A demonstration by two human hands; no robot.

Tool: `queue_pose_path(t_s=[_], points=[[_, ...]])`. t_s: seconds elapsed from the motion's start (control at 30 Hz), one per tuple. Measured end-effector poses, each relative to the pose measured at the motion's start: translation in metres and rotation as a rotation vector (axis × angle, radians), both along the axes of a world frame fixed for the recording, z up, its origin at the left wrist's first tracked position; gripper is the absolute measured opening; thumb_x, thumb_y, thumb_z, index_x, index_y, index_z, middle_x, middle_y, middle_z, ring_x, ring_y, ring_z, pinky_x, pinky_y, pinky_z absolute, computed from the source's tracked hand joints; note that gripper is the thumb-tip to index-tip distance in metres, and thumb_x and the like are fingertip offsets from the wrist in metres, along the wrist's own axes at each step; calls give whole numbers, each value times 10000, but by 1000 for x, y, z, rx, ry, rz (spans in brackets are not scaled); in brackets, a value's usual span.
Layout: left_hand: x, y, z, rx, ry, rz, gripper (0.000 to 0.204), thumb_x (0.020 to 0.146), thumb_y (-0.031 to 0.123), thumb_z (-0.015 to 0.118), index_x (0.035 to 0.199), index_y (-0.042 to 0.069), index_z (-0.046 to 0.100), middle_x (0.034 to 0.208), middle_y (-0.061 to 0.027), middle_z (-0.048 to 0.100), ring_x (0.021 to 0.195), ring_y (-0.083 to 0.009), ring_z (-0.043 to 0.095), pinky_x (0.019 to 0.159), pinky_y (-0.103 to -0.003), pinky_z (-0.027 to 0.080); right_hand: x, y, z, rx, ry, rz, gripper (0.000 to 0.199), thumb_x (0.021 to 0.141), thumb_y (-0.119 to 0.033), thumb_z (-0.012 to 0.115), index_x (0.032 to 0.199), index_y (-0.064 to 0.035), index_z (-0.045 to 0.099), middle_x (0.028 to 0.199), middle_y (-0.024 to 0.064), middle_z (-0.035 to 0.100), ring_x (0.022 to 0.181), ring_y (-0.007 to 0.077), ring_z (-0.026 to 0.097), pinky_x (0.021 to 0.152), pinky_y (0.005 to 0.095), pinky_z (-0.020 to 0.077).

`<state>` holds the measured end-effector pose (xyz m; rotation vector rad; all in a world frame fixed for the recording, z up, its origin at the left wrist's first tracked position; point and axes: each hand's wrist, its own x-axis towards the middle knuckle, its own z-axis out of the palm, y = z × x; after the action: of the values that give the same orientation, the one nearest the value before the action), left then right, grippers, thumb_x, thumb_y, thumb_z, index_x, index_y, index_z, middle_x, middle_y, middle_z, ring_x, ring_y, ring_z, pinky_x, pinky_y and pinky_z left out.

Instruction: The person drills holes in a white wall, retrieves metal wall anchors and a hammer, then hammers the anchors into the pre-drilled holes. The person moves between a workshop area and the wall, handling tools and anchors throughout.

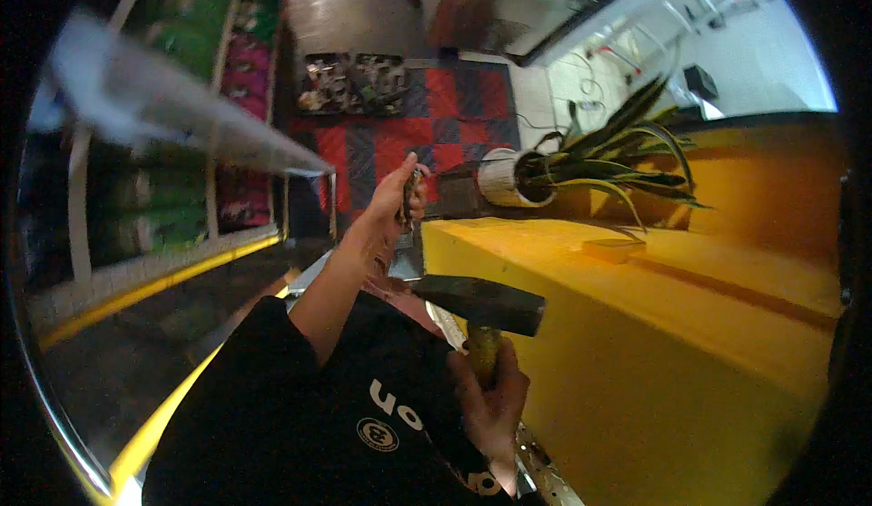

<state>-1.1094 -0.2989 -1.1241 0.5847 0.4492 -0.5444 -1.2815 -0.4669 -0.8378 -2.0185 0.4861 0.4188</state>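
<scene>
My right hand (495, 401), low and right of centre, is wrapped round the yellowish handle of a hammer (481, 303). Its dark, blocky head lies sideways just above the fingers, in front of a yellow wall (581, 361). Farther forward, my left hand (391, 195) is stretched out over the floor with its fingers closed round a small dark object (411, 197). A little yellow shows on that object, but the fingers hide most of it and its kind cannot be made out. The two hands are well apart.
A snake plant (618, 156) in a white pot (498, 177) stands beyond the yellow ledge. An open black case (350, 84) of small items sits near a red and black checkered mat (391, 138). At left, a metal rail (227, 115) runs past shelves of green and magenta goods.
</scene>
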Motion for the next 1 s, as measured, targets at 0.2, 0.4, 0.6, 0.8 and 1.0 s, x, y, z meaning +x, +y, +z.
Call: queue_pose_path(t_s=[0.2,0.4,0.6,0.8,1.0], points=[[153,-76,-40,-27,238,-174,367,1085,461,556,1055,104,631,793,19,592,582,-87,507,476,-249,427,117,-10,-15,-58,153,-30,448,899,-260,839,1173,27,631,1015,228,758,922,328,764,796,406,586],[347,-53,-71,-44,145,-470,322,1077,389,602,1136,74,635,745,73,439,523,-15,375,394,-184,281,278,-33,-16,57,215,43,422,912,-298,840,1210,-60,659,964,153,697,860,280,702,792,388,546],[482,-42,34,-47,38,-684,378,1068,365,622,1253,36,625,729,15,488,519,-46,407,388,-202,280,448,-67,-15,375,110,-368,474,945,-304,812,1325,-86,632,763,-15,630,512,69,539,490,261,473],[547,-109,129,-74,-12,-864,190,1082,287,607,1150,115,564,713,-42,517,492,-82,397,400,-225,302,577,-118,-28,291,-98,-505,376,889,-235,876,1144,-56,667,827,-3,662,585,55,545,502,240,444],[613,-217,169,184,-151,-835,149,1097,262,579,1134,121,546,678,-35,519,484,-82,434,423,-230,340,680,-184,-60,213,-191,-624,467,839,-218,881,1195,-10,662,973,121,741,832,192,693,764,353,536]])
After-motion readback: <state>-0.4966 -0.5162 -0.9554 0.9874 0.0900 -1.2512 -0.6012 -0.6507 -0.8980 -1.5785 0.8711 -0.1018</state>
